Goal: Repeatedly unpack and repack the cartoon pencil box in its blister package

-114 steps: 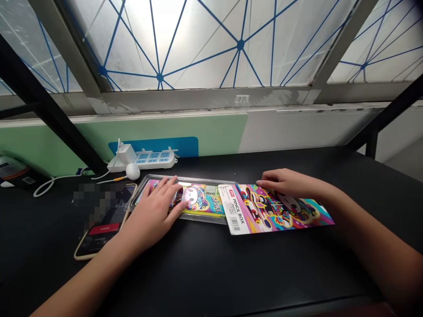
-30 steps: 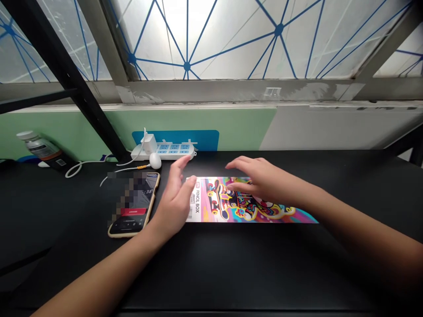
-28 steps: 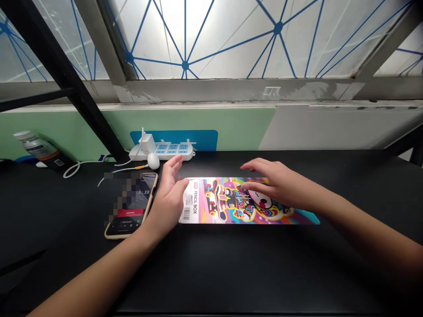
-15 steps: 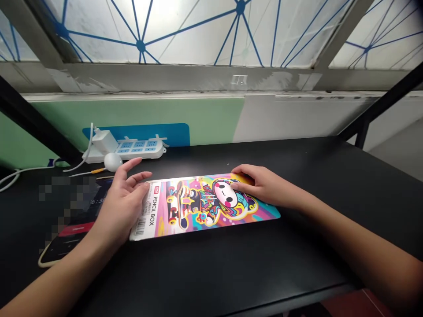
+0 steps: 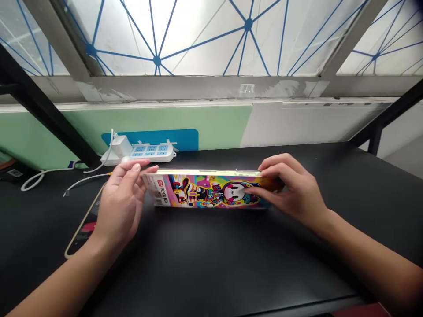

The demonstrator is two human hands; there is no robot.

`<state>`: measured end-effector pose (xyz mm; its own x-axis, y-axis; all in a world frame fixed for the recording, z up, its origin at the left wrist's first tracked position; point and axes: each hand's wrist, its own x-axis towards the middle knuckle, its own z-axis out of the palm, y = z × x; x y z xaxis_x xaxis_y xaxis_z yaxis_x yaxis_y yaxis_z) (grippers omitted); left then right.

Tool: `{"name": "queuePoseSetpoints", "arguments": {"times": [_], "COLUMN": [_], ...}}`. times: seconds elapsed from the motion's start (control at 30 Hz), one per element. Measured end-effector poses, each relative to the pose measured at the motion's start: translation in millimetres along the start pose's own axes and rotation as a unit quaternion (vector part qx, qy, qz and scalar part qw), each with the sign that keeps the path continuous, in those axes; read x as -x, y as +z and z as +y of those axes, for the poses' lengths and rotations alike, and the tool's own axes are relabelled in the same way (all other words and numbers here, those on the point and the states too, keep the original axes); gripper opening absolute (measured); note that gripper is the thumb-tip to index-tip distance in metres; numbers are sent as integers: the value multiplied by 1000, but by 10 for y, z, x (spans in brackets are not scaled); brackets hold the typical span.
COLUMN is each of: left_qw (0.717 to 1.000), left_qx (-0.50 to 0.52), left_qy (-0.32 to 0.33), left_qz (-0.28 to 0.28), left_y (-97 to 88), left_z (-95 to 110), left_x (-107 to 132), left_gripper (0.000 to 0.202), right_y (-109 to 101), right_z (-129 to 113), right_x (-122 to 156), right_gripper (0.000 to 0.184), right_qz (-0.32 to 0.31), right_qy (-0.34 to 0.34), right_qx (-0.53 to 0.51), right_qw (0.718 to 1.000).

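Observation:
A flat, brightly coloured pencil box is tilted up so that its printed face points toward me and its pale long edge shows along the top. A cartoon figure on a skateboard covers the face, with "PENCIL BOX" lettering at the left end. My right hand grips the right end, thumb on the front and fingers over the top edge. At the left end, my left hand is closed about the upper corner, its fingertips reaching the edge. I cannot tell whether the lower edge touches the black desk.
Partly hidden beyond my left forearm lies a phone in a pale case. A white power strip with a plugged-in charger stands at the back, with a white cable nearby. Dark metal frame bars flank the desk.
The pencil box has gone from lying flat to tilted up, its long edge now showing. My right hand has taken hold of its right end, and my left fingers have closed at the left corner.

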<state>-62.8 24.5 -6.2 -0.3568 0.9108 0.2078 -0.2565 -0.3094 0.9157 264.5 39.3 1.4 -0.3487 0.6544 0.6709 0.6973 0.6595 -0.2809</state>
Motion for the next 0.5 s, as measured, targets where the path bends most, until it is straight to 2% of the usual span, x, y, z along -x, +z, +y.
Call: {"name": "queuePoseSetpoints", "arguments": {"times": [0.07,0.13,0.2,0.27,0.3,0.37,0.43,0.5], "left_qw": [1000,997,991,968,944,865,789,752], "left_qx": [5,-8,-54,-158,-229,-374,-474,-522], "left_qy": [-28,-63,-77,-85,-93,-120,-135,-114], "left_qz": [-11,-46,-100,-175,-221,-312,-367,-386], "left_y": [-11,-26,-45,-69,-83,-115,-151,-187], "left_z": [-16,-8,45,140,194,290,339,329], "left_x": [-11,-6,7,13,12,2,-12,-21], "left_gripper": [20,35,43,42,42,49,60,69], "right_y": [6,12,8,-5,-13,-23,-21,-7], "right_z": [-18,-21,-14,-1,5,11,1,-25], "right_x": [27,35,30,20,17,17,25,35], "right_gripper": [21,23,26,25,22,19,40,62], "right_qz": [40,47,15,-22,-37,-70,-124,-200], "right_qy": [-22,-38,-29,-12,-8,-16,-43,-76], "right_qx": [25,46,63,73,72,65,59,54], "right_qw": [999,997,997,997,997,995,990,975]}}
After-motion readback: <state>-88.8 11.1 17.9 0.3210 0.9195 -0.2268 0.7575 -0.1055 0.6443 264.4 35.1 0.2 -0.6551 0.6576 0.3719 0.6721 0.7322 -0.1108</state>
